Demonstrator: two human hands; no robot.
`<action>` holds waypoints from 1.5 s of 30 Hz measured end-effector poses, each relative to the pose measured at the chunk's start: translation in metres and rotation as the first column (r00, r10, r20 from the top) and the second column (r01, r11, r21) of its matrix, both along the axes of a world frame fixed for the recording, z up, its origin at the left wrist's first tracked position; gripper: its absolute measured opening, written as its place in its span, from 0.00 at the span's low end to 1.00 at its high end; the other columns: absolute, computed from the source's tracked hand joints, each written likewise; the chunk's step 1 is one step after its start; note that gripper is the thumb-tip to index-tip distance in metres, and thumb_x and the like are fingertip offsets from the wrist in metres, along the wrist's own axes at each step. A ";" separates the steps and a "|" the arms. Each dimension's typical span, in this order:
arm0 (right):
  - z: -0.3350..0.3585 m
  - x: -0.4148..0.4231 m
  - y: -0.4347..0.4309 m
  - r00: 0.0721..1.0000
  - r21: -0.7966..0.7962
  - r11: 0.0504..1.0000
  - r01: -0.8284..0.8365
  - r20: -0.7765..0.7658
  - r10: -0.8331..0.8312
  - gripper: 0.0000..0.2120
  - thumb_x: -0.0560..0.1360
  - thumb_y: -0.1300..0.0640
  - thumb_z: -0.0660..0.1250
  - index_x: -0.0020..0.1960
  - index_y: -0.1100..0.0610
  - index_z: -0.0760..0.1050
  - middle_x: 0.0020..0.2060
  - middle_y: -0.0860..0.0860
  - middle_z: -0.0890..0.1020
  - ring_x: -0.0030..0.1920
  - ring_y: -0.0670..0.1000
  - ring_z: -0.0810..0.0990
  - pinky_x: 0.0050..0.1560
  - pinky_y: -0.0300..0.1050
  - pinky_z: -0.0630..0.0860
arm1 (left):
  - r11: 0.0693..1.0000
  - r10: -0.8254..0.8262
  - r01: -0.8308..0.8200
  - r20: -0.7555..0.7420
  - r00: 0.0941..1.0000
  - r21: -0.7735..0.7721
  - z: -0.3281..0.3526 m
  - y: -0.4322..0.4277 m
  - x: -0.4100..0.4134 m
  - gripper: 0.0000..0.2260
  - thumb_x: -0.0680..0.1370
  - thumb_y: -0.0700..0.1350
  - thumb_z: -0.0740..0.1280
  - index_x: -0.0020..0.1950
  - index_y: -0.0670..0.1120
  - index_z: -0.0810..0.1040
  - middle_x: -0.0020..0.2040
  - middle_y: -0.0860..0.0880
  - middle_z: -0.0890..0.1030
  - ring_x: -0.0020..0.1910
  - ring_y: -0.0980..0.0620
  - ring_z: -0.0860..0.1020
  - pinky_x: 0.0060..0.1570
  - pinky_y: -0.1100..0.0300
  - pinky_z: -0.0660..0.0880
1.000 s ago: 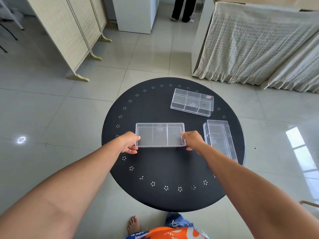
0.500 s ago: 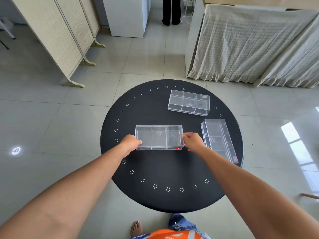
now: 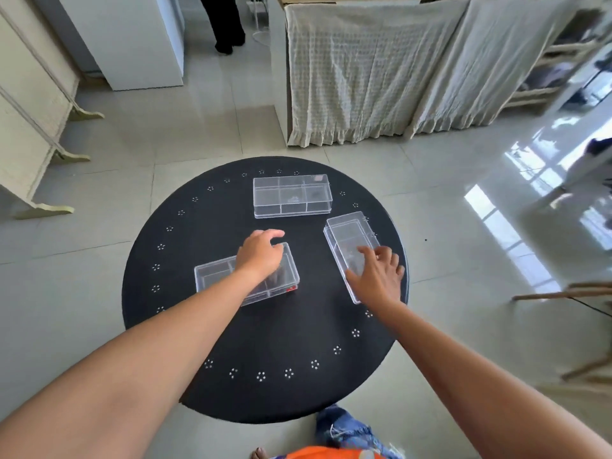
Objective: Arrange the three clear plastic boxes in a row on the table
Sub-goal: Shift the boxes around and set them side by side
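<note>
Three clear plastic boxes lie on a round black table (image 3: 265, 342). The near box (image 3: 215, 279) sits left of centre, slightly tilted. The far box (image 3: 291, 195) lies crosswise at the back. The right box (image 3: 347, 240) lies lengthwise near the right rim. My left hand (image 3: 260, 251) hovers over the near box's far right end with its fingers loosely curled and nothing in it. My right hand (image 3: 377, 276) rests on the near end of the right box with fingers spread, hiding that end.
A folding screen (image 3: 29, 104) stands at the left and a white cabinet (image 3: 132, 38) behind it. Cloth-draped furniture (image 3: 364, 71) is beyond the table. A person's legs (image 3: 228, 24) show at the back. A wooden chair (image 3: 579, 293) is at the right.
Both hands let go of the near box. My left hand rose over it toward the back. My right hand moved right onto the right box.
</note>
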State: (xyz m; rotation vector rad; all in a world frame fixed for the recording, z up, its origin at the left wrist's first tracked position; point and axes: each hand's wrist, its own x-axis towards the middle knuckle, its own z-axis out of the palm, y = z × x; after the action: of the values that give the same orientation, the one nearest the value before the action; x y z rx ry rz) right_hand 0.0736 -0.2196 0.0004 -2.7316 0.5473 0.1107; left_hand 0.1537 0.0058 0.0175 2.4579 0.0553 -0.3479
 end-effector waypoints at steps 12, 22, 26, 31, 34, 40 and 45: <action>-0.034 -0.041 -0.031 0.973 0.169 0.963 0.209 -0.133 -0.188 0.46 0.68 0.36 0.69 0.78 0.46 0.50 0.78 0.56 0.51 0.73 0.61 0.60 0.74 0.54 0.60 | 0.956 -0.289 0.277 -0.153 0.945 -0.099 -0.007 -0.129 0.049 0.32 0.77 0.51 0.65 0.79 0.48 0.58 0.79 0.47 0.60 0.77 0.47 0.61 0.74 0.52 0.60; -0.024 -0.037 -0.077 0.958 0.567 0.799 0.202 0.055 -0.282 0.28 0.65 0.40 0.69 0.64 0.42 0.72 0.60 0.45 0.67 0.60 0.48 0.75 0.63 0.44 0.72 | 0.944 -0.148 0.086 -0.178 0.973 -0.319 -0.016 -0.149 0.066 0.27 0.72 0.61 0.65 0.69 0.55 0.72 0.66 0.50 0.77 0.65 0.49 0.75 0.69 0.50 0.69; -0.008 -0.012 -0.106 0.939 0.773 0.594 0.223 -0.006 -0.345 0.18 0.68 0.39 0.68 0.54 0.46 0.79 0.48 0.47 0.78 0.43 0.43 0.79 0.50 0.41 0.76 | 0.884 -0.147 0.041 -0.193 0.970 -0.466 -0.008 -0.145 0.073 0.26 0.75 0.58 0.67 0.71 0.52 0.71 0.67 0.51 0.77 0.65 0.53 0.75 0.66 0.57 0.68; -0.001 0.021 -0.140 0.892 0.846 0.305 0.438 -0.366 -0.266 0.28 0.66 0.32 0.62 0.50 0.56 0.78 0.33 0.56 0.73 0.25 0.50 0.71 0.29 0.39 0.68 | 0.866 -0.162 0.010 -0.262 0.951 -0.500 0.007 -0.131 0.073 0.29 0.75 0.55 0.69 0.75 0.51 0.68 0.72 0.51 0.72 0.69 0.51 0.72 0.67 0.56 0.66; -0.002 0.045 -0.143 0.851 0.799 0.297 0.522 -0.511 -0.120 0.37 0.71 0.26 0.50 0.49 0.58 0.79 0.35 0.60 0.78 0.26 0.54 0.74 0.30 0.40 0.65 | 0.882 -0.123 -0.036 -0.303 0.945 -0.469 0.011 -0.122 0.072 0.31 0.75 0.52 0.71 0.76 0.55 0.64 0.73 0.48 0.70 0.69 0.48 0.71 0.65 0.51 0.67; 0.005 0.074 -0.141 0.788 0.711 0.393 0.583 -0.612 -0.063 0.50 0.65 0.18 0.38 0.50 0.59 0.77 0.36 0.59 0.78 0.26 0.53 0.73 0.31 0.38 0.65 | 0.893 0.079 -0.252 -0.421 0.904 -0.374 0.002 -0.122 0.057 0.37 0.74 0.51 0.70 0.78 0.53 0.57 0.75 0.45 0.67 0.70 0.42 0.70 0.65 0.41 0.70; 0.007 0.094 -0.143 0.826 0.702 0.493 0.514 -0.561 -0.062 0.38 0.67 0.20 0.47 0.47 0.53 0.71 0.34 0.54 0.74 0.24 0.51 0.68 0.30 0.39 0.69 | 0.857 0.206 -0.407 -0.514 0.833 -0.316 0.002 -0.136 0.050 0.38 0.75 0.49 0.68 0.80 0.51 0.50 0.77 0.45 0.64 0.72 0.41 0.67 0.68 0.36 0.65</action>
State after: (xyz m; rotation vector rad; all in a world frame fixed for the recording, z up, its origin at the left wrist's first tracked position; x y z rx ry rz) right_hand 0.1677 -0.3623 0.0074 -1.5890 0.8270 0.7625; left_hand 0.2036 -0.1302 0.0191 1.8518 0.5338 -0.7161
